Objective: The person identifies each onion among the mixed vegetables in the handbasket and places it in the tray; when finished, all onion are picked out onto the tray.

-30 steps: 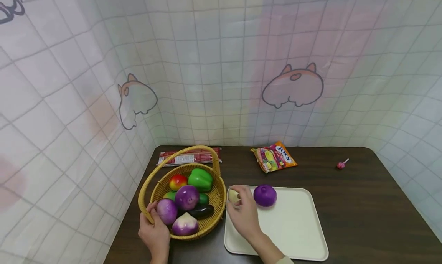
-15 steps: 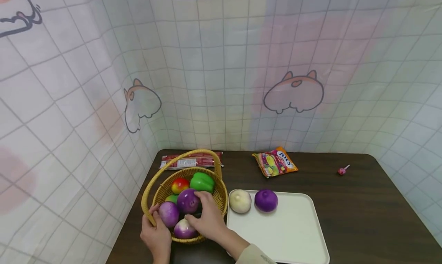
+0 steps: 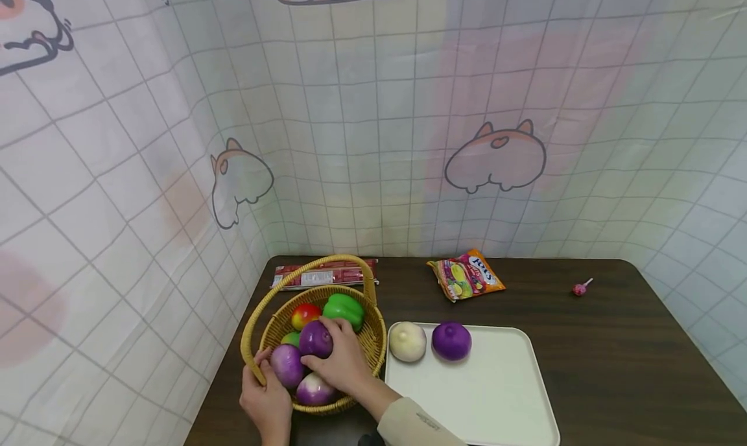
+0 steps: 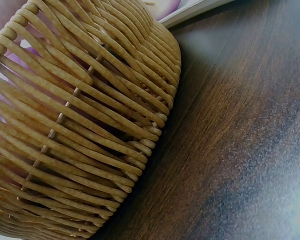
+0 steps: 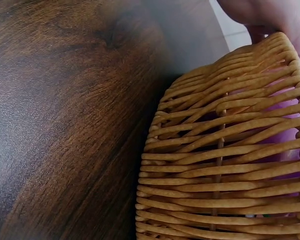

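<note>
My left hand (image 3: 266, 400) grips the yellow wicker basket (image 3: 379, 342) at its left rim, by the foot of the handle. Inside the basket, my right hand (image 3: 344, 362) holds a glossy purple onion (image 3: 316, 340) between thumb and fingers. Around it lie a paler purple onion (image 3: 286, 365), a purple-and-white turnip (image 3: 316, 390), a green bell pepper (image 3: 344, 310) and a red-yellow fruit (image 3: 306, 316). A green piece (image 3: 291, 339) is partly hidden. Both wrist views look at the woven basket side (image 4: 85, 120); part of a hand shows at the rim in the right one.
A white tray (image 3: 478, 394) right of the basket bears a whitish onion-shaped vegetable (image 3: 407, 341) and a deep purple one (image 3: 452, 341). Behind are a red packet (image 3: 318, 276), a candy bag (image 3: 467, 276) and a lollipop (image 3: 579, 289). A patterned cloth hangs around the table.
My right hand has gone left from the whitish vegetable on the tray into the basket and taken hold of the glossy purple onion. The left hand stays at the basket's rim.
</note>
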Demonstrator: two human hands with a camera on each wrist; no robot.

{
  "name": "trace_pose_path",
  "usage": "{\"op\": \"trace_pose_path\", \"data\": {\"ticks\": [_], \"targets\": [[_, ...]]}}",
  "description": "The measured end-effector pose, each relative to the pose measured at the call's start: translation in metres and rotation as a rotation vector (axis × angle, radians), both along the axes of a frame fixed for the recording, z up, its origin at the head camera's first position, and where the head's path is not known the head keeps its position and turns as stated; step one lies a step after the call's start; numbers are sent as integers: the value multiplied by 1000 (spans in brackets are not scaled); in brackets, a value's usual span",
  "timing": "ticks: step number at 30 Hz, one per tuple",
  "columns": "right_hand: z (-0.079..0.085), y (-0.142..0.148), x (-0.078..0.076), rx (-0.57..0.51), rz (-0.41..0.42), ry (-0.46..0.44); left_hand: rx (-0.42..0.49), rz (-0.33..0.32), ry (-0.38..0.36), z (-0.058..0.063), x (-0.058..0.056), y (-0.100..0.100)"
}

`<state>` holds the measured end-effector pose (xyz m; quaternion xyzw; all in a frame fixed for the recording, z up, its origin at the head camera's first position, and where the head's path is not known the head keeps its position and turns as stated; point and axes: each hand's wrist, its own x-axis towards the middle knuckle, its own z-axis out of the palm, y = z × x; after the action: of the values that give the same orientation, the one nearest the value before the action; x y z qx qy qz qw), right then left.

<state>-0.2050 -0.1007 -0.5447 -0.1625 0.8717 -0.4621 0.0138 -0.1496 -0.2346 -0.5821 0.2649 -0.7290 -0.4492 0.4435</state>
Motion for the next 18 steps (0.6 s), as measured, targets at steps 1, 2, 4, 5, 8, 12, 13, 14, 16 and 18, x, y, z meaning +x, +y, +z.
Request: {"op": "trace_pose_path", "data": {"ticks": [1,2,4,5,8,12,13,14,16,18], "targets": [[-1,-1,-1,7,-2,0,0,1,-2,0,0,0],[-1,-1,-1,15,-4,0,0,1,-3,0,0,0],[-2,-1,-1,26,-4,-3,-1,2,-8,0,0,0],[-3,-1,-1,31,-4,-7,0,2,-9,0,0,0],[-3,-1,1,44,2,-8,-1,4,-12,0,0,0],[1,3,7,41,14,23,-6,5,-11,0,0,0],[2,5,9,33,17,35,-9,5,-10,1,0,0],[3,7,11,25,19,45,-12,5,-6,0,0,0],[5,14,15,-5,20,52,-8,1,2,0,0,0],[6,21,19,-51,18,59,-4,5,6,0,0,0]]}}
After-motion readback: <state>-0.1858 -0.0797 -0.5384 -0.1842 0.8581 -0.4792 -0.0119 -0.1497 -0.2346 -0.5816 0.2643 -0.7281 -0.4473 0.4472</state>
